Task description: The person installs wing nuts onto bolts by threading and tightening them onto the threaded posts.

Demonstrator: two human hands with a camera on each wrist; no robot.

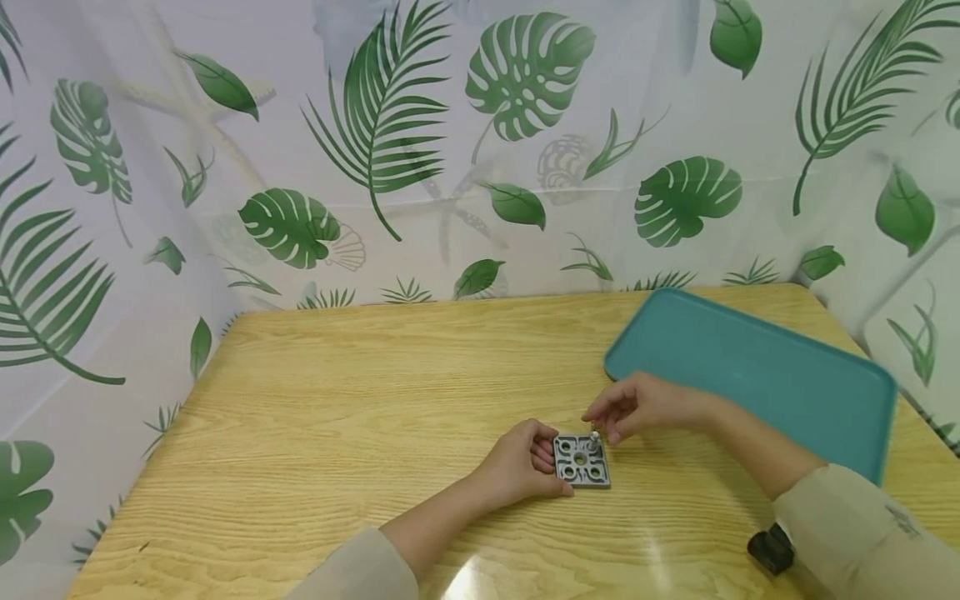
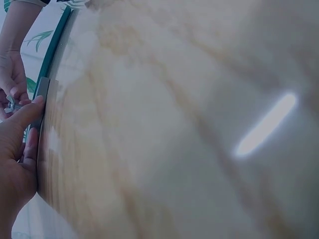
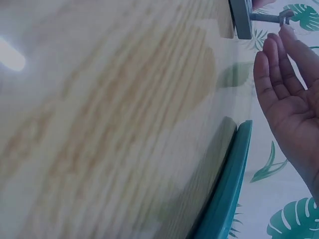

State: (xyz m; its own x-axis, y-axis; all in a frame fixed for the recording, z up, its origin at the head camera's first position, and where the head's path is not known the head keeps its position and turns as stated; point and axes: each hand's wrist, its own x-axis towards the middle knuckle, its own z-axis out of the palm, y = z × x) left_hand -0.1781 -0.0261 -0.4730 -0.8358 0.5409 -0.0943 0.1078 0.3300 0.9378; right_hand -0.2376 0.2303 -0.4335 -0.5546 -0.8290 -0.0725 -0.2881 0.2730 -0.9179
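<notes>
A square grey metal plate (image 1: 581, 473) with several round holes lies on the wooden table. My left hand (image 1: 522, 463) grips it by its left side, thumb along the near edge and fingers at the far corner. A silver wing screw (image 1: 595, 440) stands upright at the plate's far right hole; its winged head (image 3: 285, 16) shows in the right wrist view. The fingertips of my right hand (image 1: 637, 406) are at that head, thumb and index finger on either side of it. From the left wrist, the plate (image 2: 41, 94) appears edge-on.
A teal tray (image 1: 750, 367) lies at the back right of the table (image 1: 360, 400), beneath my right forearm. A small black object (image 1: 771, 550) sits near the right sleeve. Leaf-printed cloth (image 1: 420, 167) hangs behind and beside the table.
</notes>
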